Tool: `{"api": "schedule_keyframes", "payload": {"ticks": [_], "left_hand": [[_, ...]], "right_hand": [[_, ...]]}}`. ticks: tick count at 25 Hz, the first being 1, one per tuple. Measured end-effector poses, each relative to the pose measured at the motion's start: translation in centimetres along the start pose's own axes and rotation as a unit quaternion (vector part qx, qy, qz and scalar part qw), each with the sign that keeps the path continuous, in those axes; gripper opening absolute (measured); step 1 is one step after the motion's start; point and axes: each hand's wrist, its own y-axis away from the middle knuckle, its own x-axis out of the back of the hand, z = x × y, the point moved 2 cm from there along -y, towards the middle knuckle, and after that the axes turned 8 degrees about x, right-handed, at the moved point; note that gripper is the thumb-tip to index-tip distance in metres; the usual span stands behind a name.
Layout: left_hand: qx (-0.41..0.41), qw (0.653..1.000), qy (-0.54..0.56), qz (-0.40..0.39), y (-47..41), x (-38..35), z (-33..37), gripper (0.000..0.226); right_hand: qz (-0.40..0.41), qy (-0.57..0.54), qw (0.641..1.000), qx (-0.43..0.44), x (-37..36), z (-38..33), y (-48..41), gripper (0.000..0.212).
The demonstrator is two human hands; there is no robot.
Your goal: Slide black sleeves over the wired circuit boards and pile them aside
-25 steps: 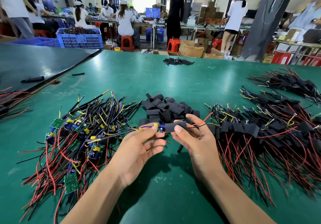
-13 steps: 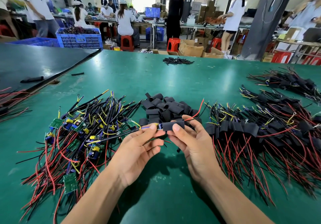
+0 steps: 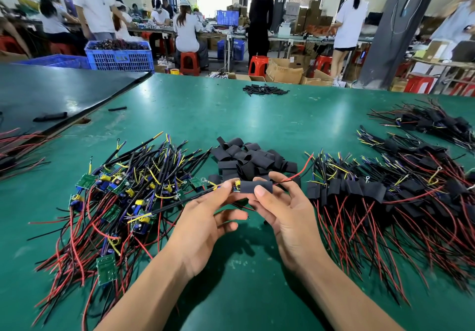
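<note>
My right hand (image 3: 285, 210) pinches a black sleeve (image 3: 253, 186) between thumb and fingers. The sleeve covers most of a wired circuit board (image 3: 236, 185), whose left end pokes out. My left hand (image 3: 205, 217) pinches that board's left end and its black and yellow wires. A red wire sticks out of the sleeve's right end. Behind my hands lies a heap of loose black sleeves (image 3: 246, 158). At my left is a pile of bare wired boards (image 3: 120, 202); the pile of sleeved boards (image 3: 380, 192) spreads at my right.
The green table (image 3: 231, 115) carries more sleeved bundles (image 3: 431, 122) at the far right and a small black heap (image 3: 264, 90) near its far edge. A dark table (image 3: 59, 91) adjoins at left. Blue crates, red stools and several people fill the background.
The sleeve has slid further left over the board, so less of the board shows. Both hands have shifted slightly; the red wire now points up to the right.
</note>
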Motion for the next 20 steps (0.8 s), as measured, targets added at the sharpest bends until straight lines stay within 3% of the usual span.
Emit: {"api": "schedule_keyframes", "payload": {"ticks": [9,15,18,20], "left_hand": [[0.012,1.0,0.002,-0.005,-0.01,0.04,-0.28,0.054],[0.093,0.993,0.075,-0.012,-0.22,0.42,0.02,0.019],[0.091,0.991,0.095,-0.001,-0.22,0.24,0.07,0.021],[0.077,0.993,0.092,0.012,-0.23,0.15,0.16,0.028]], "right_hand": [[-0.025,0.03,0.999,0.015,-0.01,0.23,0.32,0.042],[-0.047,0.002,0.999,-0.025,-0.33,0.18,0.36,0.045],[-0.039,-0.036,0.997,-0.056,-0.58,0.1,0.37,0.047],[-0.025,-0.046,0.997,-0.064,-0.49,-0.01,0.15,0.037]]}}
